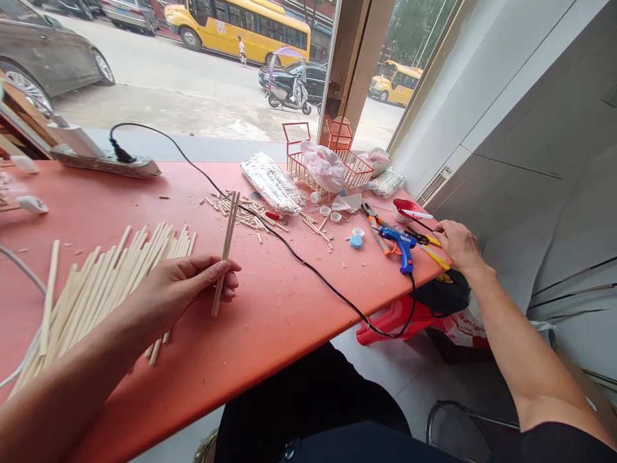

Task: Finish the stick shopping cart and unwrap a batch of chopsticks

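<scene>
My left hand (205, 276) is closed in a pinch around two thin wooden sticks (226, 251), held side by side and nearly upright above the table. Over at the right table edge, my right hand (460, 244) has its fingers curled on a thin dark stick (420, 222) whose other end goes into a small red bowl (403, 209). A white stick rests across that bowl. Yellow-handled pliers (427, 238) lie just beneath the right fingers. Many loose wooden sticks (110, 276) are spread under and beside my left forearm.
A blue glue gun (402, 244) and orange-handled pliers (376, 225) lie at the right; the black cord (308, 263) crosses the table. Short stick pieces (241, 212), a foil packet (272, 183), bottle caps (355, 242) and a stick basket (354, 168) stand behind. A power strip (106, 161) sits back left.
</scene>
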{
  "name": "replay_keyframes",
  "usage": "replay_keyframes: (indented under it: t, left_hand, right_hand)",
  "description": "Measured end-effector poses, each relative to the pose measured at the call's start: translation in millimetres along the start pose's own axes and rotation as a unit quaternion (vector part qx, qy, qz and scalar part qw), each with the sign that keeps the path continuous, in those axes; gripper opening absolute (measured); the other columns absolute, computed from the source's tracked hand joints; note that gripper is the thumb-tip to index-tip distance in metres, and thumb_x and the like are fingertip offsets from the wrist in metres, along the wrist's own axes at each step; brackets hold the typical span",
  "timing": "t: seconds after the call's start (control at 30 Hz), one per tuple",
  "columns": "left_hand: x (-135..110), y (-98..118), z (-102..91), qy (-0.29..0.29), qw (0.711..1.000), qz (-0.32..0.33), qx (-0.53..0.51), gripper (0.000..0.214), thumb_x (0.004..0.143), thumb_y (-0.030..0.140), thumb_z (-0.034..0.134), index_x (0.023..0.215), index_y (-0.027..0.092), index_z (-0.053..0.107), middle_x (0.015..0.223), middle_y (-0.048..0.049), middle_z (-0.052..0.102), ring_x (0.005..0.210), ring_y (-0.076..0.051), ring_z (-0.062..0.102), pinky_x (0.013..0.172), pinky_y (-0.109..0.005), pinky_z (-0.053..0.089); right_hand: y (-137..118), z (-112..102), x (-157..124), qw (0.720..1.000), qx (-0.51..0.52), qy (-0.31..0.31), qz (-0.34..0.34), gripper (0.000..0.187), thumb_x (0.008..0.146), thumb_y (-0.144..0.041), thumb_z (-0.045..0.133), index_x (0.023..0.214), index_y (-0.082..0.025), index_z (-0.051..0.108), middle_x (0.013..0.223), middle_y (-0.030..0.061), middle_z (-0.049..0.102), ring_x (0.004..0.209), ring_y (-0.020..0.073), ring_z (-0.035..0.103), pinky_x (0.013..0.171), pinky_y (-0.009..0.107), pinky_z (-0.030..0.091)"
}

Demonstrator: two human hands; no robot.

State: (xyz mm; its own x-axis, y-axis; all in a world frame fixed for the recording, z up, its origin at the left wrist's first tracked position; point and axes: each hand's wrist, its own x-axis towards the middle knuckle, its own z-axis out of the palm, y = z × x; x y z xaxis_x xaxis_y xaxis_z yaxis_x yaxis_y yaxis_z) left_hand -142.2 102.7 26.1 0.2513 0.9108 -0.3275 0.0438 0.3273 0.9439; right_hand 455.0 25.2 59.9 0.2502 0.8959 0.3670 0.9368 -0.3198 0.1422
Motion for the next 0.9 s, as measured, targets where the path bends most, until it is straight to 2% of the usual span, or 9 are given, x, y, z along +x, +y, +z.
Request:
replay_keyframes:
  t: [0.07,0.23,0.4,0.53,0.7,0.9]
  left_hand:
    - [-1,1,0.6,0.005,1.0,0.0,0.0,0.071,0.038,0.072,0.103,0.081,0.019,0.084,0.07,-0.0058,0.078,0.061,-0.018,0.074,0.055,-0.025,0.064]
    - [-1,1,1.8,0.018,1.0,-0.006,0.008,0.074,0.035,0.073,0.103,0.081,0.018,0.085,0.07,-0.0068,0.078,0.061,-0.018,0.073,0.056,-0.024,0.064]
    - [-1,4,3.7,0.028,0.999,-0.018,0.009,0.076,0.03,0.073,0.103,0.08,0.018,0.085,0.069,-0.0068,0.078,0.061,-0.018,0.073,0.054,-0.023,0.062]
    - [-3,6,5.5,0.041,0.999,-0.022,0.008,0.077,0.026,0.073,0.103,0.078,0.019,0.084,0.069,-0.0071,0.078,0.059,-0.018,0.072,0.053,-0.023,0.061]
    - [-3,5,4.3,0.035,0.999,-0.016,0.016,0.077,0.028,0.074,0.101,0.079,0.019,0.085,0.069,-0.007,0.078,0.059,-0.019,0.072,0.052,-0.024,0.061]
    - [-2,6,5.9,0.049,0.998,-0.034,0.01,0.077,0.025,0.073,0.101,0.078,0.02,0.084,0.068,-0.0061,0.077,0.059,-0.019,0.072,0.051,-0.025,0.061]
  right_hand:
    - [5,-13,5,0.999,-0.03,0.015,-0.001,0.017,0.101,-0.03,0.057,0.105,-0.024,0.072,0.11,0.0131,0.077,0.101,0.0317,0.065,0.076,0.039,0.044]
    - [14,-32,33,0.995,-0.102,-0.017,0.0,0.02,0.102,-0.031,0.057,0.101,-0.023,0.075,0.103,0.0142,0.076,0.097,0.0315,0.062,0.079,0.04,0.043]
    - [9,-31,61,0.989,-0.14,-0.041,-0.035,0.026,0.103,-0.031,0.053,0.1,-0.024,0.079,0.099,0.0144,0.077,0.1,0.0319,0.059,0.087,0.044,0.042]
    - [-1,-30,79,0.984,-0.139,-0.081,-0.074,0.03,0.102,-0.03,0.051,0.107,-0.024,0.081,0.107,0.017,0.079,0.106,0.0343,0.059,0.096,0.051,0.041]
    - [-2,-26,92,0.98,-0.131,-0.134,-0.061,0.034,0.1,-0.027,0.051,0.113,-0.025,0.082,0.115,0.0168,0.081,0.108,0.0352,0.061,0.1,0.054,0.043]
    - [4,-23,96,0.981,-0.112,-0.145,-0.061,0.035,0.1,-0.03,0.052,0.12,-0.027,0.081,0.116,0.0153,0.082,0.109,0.0342,0.063,0.1,0.051,0.044]
